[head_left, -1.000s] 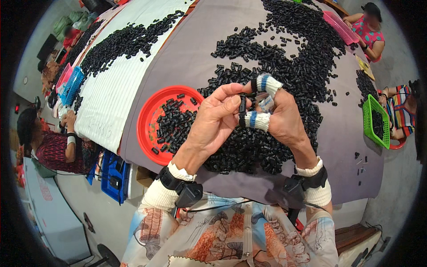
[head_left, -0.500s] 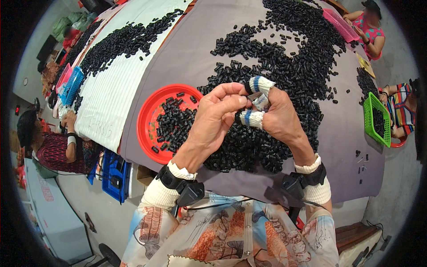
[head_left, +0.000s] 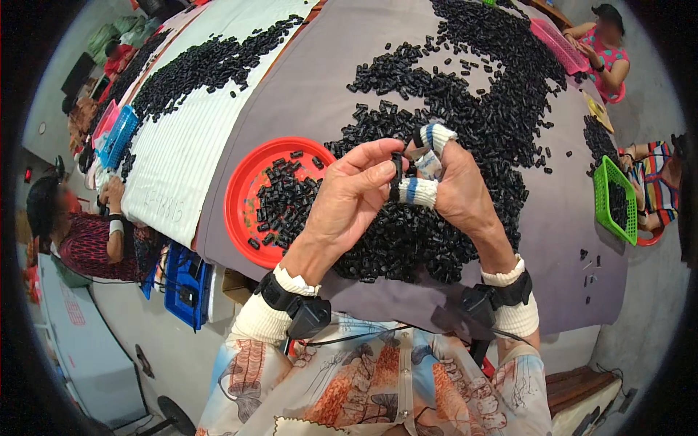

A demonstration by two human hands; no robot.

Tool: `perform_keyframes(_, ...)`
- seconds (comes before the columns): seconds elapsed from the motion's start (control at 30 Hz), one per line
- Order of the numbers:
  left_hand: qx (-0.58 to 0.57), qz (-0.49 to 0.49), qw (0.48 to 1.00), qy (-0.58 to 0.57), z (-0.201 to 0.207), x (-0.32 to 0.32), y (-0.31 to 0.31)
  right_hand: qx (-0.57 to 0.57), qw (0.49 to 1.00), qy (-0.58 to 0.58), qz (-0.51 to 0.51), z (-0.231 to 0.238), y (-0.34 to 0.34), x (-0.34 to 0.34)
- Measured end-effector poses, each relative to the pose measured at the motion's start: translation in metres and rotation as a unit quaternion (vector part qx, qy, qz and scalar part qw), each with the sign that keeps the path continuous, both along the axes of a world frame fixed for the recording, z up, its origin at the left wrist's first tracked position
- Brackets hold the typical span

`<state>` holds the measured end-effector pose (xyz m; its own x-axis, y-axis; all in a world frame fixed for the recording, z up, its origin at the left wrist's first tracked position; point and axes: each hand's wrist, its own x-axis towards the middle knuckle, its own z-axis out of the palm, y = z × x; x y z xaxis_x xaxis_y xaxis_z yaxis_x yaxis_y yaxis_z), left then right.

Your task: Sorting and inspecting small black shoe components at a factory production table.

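Fingers of both my hands meet above the table [head_left: 291,94], just right of the one red round tray [head_left: 243,196]. My left hand [head_left: 349,196] has its grip pinched shut on one small black cylinder piece [head_left: 395,176], held upright between thumb and forefinger. My right hand [head_left: 454,192] closes on the same piece from the other side; two of its fingers wear white cloth wraps with blue stripes [head_left: 422,190], and something pale sits between them that I cannot make out. Each of my two wrists carries one black strapped device over a white cuff.

Below my hands, right of the tray, lies a heap of black pieces [head_left: 407,247], too many to count, spreading far up the table. The tray holds a smaller scatter of the same pieces. Far right of the tray stands one green basket [head_left: 614,200]; below the tray, one blue crate [head_left: 185,280]. Three other people sit around the table's edges.
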<state>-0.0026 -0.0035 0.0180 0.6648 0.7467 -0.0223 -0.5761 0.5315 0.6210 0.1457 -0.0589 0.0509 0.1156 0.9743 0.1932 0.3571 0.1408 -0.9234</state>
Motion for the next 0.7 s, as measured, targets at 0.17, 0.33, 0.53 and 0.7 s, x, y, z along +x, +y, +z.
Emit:
perform_keyframes(0.17,0.009,-0.023,1.0,-0.005,0.001,-0.003,0.0,-0.071,0.997,-0.014,0.038,-0.006,0.004,0.003)
perform_keyframes(0.33,0.008,-0.018,1.0,0.004,0.002,-0.005,0.0,-0.078,0.994,-0.047,0.06,-0.003,0.006,0.003)
perform_keyframes(0.53,0.015,-0.001,0.999,0.029,0.002,-0.008,-0.001,-0.078,0.991,-0.069,0.09,-0.004,0.009,0.0)
perform_keyframes(0.7,0.011,0.012,0.999,0.048,0.0,-0.012,0.0,-0.048,0.988,-0.1,0.108,-0.005,0.013,-0.003)
